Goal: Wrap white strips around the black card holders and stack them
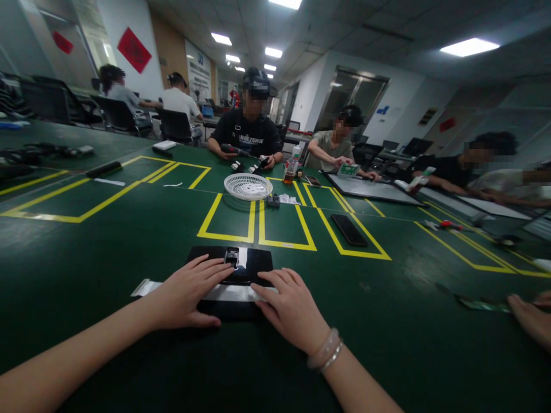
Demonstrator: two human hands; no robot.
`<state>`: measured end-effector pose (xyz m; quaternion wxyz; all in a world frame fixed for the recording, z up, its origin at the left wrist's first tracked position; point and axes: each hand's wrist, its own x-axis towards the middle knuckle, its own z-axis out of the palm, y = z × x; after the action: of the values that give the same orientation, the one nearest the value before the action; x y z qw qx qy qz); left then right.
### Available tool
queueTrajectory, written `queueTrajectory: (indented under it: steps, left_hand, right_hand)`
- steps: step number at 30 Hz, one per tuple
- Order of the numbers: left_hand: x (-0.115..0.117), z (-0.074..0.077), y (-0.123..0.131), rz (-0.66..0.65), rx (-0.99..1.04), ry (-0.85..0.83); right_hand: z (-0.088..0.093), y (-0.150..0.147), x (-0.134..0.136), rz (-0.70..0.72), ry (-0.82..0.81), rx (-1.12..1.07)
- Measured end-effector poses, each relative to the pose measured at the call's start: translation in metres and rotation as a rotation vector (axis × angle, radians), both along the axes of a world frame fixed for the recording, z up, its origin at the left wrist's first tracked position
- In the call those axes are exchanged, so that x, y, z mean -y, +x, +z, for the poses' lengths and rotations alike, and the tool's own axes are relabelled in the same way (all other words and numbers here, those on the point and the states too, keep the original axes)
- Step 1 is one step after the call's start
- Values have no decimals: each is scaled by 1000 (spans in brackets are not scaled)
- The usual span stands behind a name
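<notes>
In front of me on the green table lies a glossy black panel with a small rectangular socket near its far edge. A pale, shiny strip runs crosswise over it, and its left end sticks out past the panel. My left hand rests palm down on the left part, fingers stretched towards the socket. On the right part my right hand lies with fingers spread, its fingertips on the strip. Both hands grip nothing. They cover parts of the panel and strip.
Beyond the panel, yellow tape outlines mark the table. A white round grille, a black phone and a bottle stand farther off. Co-workers sit opposite; another person's hand is at the right edge, near a green board.
</notes>
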<state>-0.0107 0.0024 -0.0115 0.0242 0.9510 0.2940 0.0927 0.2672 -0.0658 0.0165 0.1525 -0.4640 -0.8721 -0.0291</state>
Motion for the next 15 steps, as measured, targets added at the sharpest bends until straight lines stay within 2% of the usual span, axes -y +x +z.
queueTrajectory:
  steps: [15]
  left_hand:
    - [0, 1, 0, -11, 20, -19]
  right_hand:
    - [1, 3, -1, 7, 17, -66]
